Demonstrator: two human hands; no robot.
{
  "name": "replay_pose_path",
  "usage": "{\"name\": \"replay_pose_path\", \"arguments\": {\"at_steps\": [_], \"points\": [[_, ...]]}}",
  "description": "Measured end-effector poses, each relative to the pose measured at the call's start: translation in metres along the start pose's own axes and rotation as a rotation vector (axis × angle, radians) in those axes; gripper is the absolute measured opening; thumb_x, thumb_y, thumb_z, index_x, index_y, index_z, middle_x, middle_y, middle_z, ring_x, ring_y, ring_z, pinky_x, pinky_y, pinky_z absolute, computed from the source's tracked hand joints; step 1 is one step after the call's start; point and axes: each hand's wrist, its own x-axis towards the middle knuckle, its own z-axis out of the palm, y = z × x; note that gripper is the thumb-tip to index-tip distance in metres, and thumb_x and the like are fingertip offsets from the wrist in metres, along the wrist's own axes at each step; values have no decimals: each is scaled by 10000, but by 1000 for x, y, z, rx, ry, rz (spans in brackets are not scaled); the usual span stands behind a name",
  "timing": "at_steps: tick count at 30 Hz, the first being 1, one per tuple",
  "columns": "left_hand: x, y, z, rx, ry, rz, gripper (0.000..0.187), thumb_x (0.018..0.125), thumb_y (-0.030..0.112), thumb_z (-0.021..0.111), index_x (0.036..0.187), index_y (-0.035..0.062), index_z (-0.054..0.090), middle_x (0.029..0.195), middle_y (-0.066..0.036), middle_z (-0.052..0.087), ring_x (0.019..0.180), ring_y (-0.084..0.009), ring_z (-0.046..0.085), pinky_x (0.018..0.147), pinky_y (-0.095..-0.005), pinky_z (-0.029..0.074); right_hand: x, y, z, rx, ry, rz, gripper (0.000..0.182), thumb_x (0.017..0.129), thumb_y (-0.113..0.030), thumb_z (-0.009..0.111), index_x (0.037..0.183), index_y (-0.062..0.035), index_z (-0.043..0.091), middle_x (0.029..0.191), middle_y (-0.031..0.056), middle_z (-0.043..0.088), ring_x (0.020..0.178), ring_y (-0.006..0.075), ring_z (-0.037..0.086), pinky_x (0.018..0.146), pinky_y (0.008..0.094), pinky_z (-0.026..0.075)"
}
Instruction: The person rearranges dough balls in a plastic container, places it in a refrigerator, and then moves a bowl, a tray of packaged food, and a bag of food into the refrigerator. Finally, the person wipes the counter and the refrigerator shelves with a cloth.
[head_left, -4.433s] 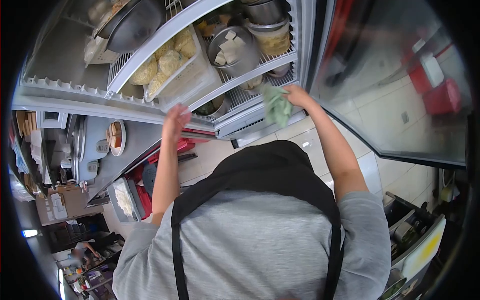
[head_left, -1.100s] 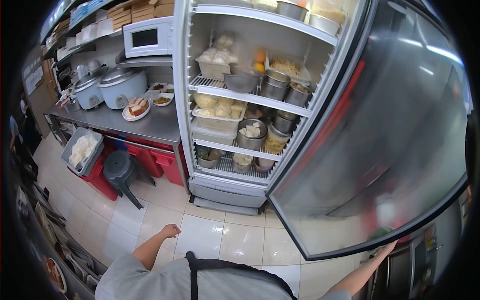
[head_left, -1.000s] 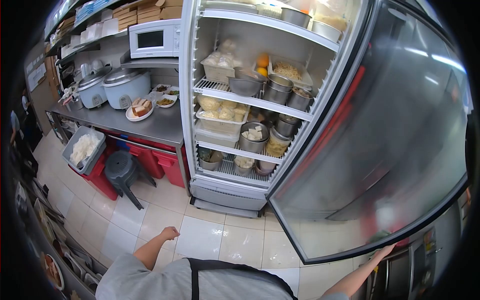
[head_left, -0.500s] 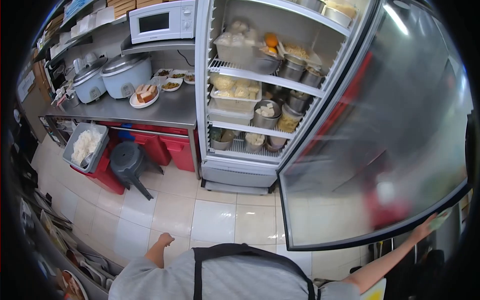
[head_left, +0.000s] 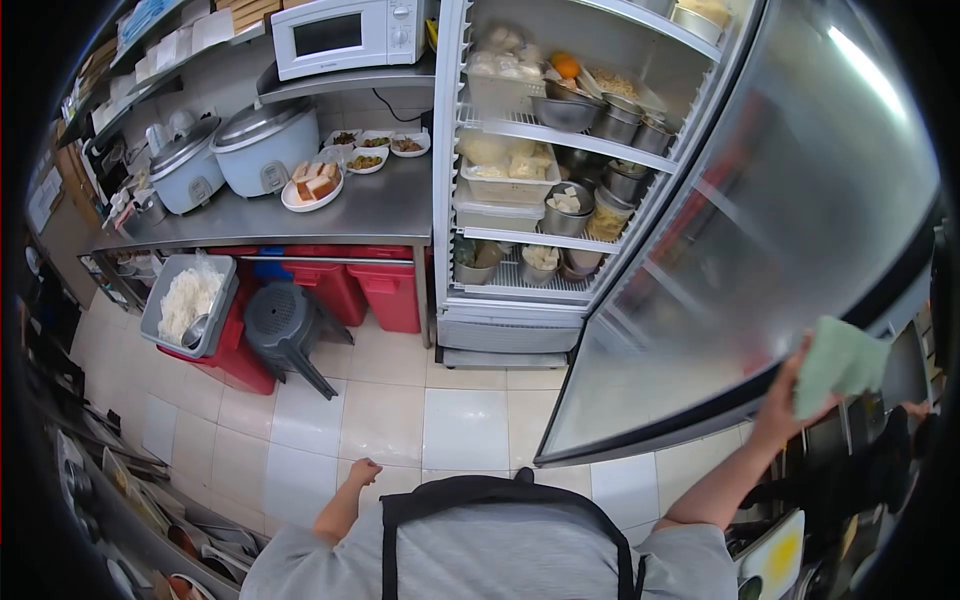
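Observation:
My right hand [head_left: 780,405] is wrapped round a folded pale green cloth [head_left: 840,362] at the outer edge of the glass refrigerator door [head_left: 740,270]. The door stands swung open; whether my fingers touch its frame cannot be made out. Low in front of my body, over the floor, my left hand [head_left: 364,472] has curled fingers, with nothing visible in it. Inside the refrigerator [head_left: 450,200], wire shelves hold metal pots, an orange [head_left: 566,66] and white plastic tubs [head_left: 510,190] of pale food.
Left of the refrigerator, a steel counter [head_left: 385,215] bears two rice cookers [head_left: 262,150] and a plate of bread [head_left: 314,185]. Below are a grey stool [head_left: 285,315], red bins [head_left: 388,298] and a grey tub [head_left: 230,290] of white food. A person in dark clothing [head_left: 880,460] is at the right.
The refrigerator door has swung partway toward the cabinet. My right hand has come inward and up with the green cloth, now seen more fully. The view has turned slightly left.

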Motion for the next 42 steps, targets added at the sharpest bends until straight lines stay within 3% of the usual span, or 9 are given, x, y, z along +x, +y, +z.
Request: {"name": "replay_pose_path", "arguments": {"at_steps": [6, 9, 11, 17, 28, 30, 38, 40, 42], "points": [[-31, -65, -38, 78, 31, -157, 325, 689, 359, 622, 788, 49, 638, 766, -102, 652, 642, -209, 639, 634, -325, 523, -74, -42, 77, 60, -233, 52, 505, 705, 76, 602, 1174, 66, 413, 1117, 185, 558, 982, 247, 590, 856, 330, 464], [-65, -69, -53, 70, 88, -237, 250, 740, 231, 609, 825, -4, 622, 692, -109, 640, 563, -204, 646, 473, -326, 532, -108, -49, 117, 938, 7, 618, 492, 705, 55, 602, 1163, 63, 426, 1118, 184, 556, 976, 268, 585, 870, 353, 454], [-68, -94, -50, 47, 120, -280, 253, 742, 235, 605, 807, -9, 624, 679, -117, 639, 548, -201, 645, 471, -330, 535, -125, -58, 140, 396, -323, -87, 484, 757, -2, 584, 1206, 41, 407, 1137, 175, 547, 979, 281, 573, 873, 368, 454], [-65, -128, -39, -144, 147, -353, 267, 726, 270, 621, 795, 13, 605, 652, -94, 624, 524, -181, 621, 475, -311, 511, -218, -64, 239, 97, -532, -390, 333, 735, -110, 629, 1057, -27, 599, 1055, 127, 612, 962, 303, 573, 863, 407, 424], [-69, -142, -67, -235, 273, -426, 267, 723, 311, 635, 761, 47, 620, 553, -76, 597, 506, -186, 597, 481, -337, 485, -446, -19, 403, 289, -1229, 171, 337, 690, 38, 487, 1013, 17, 579, 1021, 231, 582, 998, 416, 519, 875, 405, 404], [-68, -149, -80, -279, 346, -536, 262, 722, 336, 631, 754, 76, 632, 564, -62, 612, 525, -187, 603, 533, -340, 492, -446, -31, 422, 455, -1564, 600, 360, 712, -9, 468, 1060, 25, 554, 1019, 268, 572, 979, 417, 535, 852, 424, 416], [-79, -121, -116, -439, 654, -553, 338, 697, 364, 653, 851, 64, 647, 840, -152, 648, 820, -306, 614, 736, -384, 484, -503, -137, 550, 651, -2076, -139, 477, 727, -15, 515, 1203, -31, 488, 1037, 231, 584, 970, 315, 578, 842, 349, 444], [-85, -117, -106, -494, 658, -591, 334, 699, 364, 649, 849, 66, 648, 838, -154, 648, 824, -307, 613, 739, -388, 483, -474, -204, 562, 996, -2419, 790, 434, 756, 38, 494, 1186, -18, 505, 1120, 150, 569, 1048, 254, 536, 863, 322, 429], [-86, -121, -87, -550, 631, -633, 331, 702, 364, 642, 846, 66, 648, 844, -160, 647, 819, -310, 614, 737, -393, 485, -488, -252, 584, 1035, -2393, 615, 433, 770, 57, 494, 1195, -24, 507, 1119, 125, 558, 1028, 223, 533, 851, 300, 434]]}}
